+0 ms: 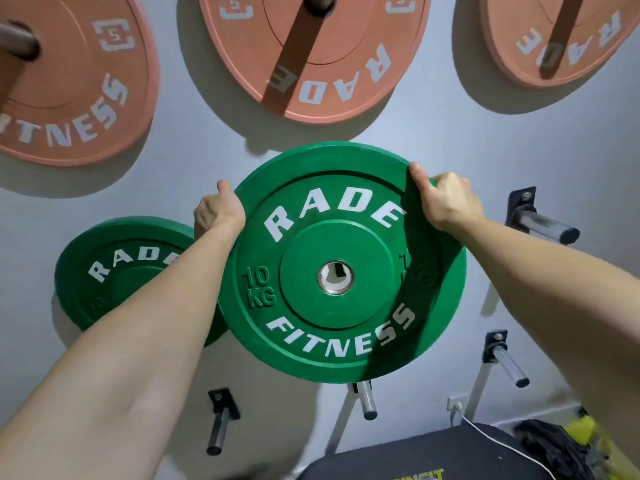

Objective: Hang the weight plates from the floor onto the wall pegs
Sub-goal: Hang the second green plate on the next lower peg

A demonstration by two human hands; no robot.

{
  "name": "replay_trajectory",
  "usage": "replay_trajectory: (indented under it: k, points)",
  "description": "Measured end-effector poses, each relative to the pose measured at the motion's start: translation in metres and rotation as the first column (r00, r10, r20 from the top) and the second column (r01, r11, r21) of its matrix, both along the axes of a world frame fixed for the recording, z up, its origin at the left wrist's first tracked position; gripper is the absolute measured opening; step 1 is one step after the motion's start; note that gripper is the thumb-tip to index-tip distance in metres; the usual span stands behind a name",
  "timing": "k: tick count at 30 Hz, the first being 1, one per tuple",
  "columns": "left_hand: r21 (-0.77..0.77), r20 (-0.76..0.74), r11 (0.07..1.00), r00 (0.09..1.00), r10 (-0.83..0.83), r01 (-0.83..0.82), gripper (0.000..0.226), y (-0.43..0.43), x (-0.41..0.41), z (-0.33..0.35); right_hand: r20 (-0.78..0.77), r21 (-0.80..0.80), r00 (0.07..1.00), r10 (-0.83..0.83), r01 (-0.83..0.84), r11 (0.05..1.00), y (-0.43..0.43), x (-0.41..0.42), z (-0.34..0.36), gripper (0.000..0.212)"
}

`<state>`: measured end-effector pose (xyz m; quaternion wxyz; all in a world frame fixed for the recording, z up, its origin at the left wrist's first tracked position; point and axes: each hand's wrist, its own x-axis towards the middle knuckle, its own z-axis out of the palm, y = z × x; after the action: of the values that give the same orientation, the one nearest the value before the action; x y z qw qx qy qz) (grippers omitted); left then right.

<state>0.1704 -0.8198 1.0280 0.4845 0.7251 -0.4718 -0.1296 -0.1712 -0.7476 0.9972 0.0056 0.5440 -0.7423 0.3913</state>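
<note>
At the left, a green hung plate (114,271) sits on the wall, its right edge hidden behind the left forearm (138,323) and just beside the plate being carried. A sideways drift could knock rim against rim and jar the hold. The left hand (216,214) grips the upper left rim of the plate (346,265), fingers curled out of sight behind it. The plate is held up in the air, flat to the wall, mid-view, below the orange plates (311,53). Its bore (335,276) shows something pale inside, and whether a peg has entered it cannot be told. If none has, letting go early would drop a heavy disc onto the short pegs (367,400) and the black pad (433,455) below. The right hand (446,199) grips the upper right rim, thumb on the face. Both holds are high on the rim, so the load hangs from the fingers, and those behind the plate could be pinched against the wall as it slides home. Further right, a bare peg (547,226) juts out near the right forearm (554,271), a likely snag.
</note>
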Motion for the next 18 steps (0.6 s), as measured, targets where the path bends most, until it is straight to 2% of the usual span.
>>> replay_trajectory:
  k: [5,10,18]
  points:
    - [0.041,0.005,0.998,0.999,0.051,-0.051,0.058,-0.069,-0.010,-0.026,0.038,0.056,0.997,0.069,-0.071,0.996,-0.080,-0.015,-0.029,0.091]
    - [0.111,0.048,0.992,0.997,0.057,-0.062,0.053,-0.122,-0.024,-0.055,0.061,0.094,0.992,0.110,-0.115,0.989,-0.141,-0.033,-0.057,0.082]
    - [0.162,0.071,0.983,0.994,0.079,-0.089,0.053,-0.169,-0.041,-0.065,0.035,0.176,0.993,0.111,-0.116,0.977,-0.205,-0.049,-0.053,0.082]
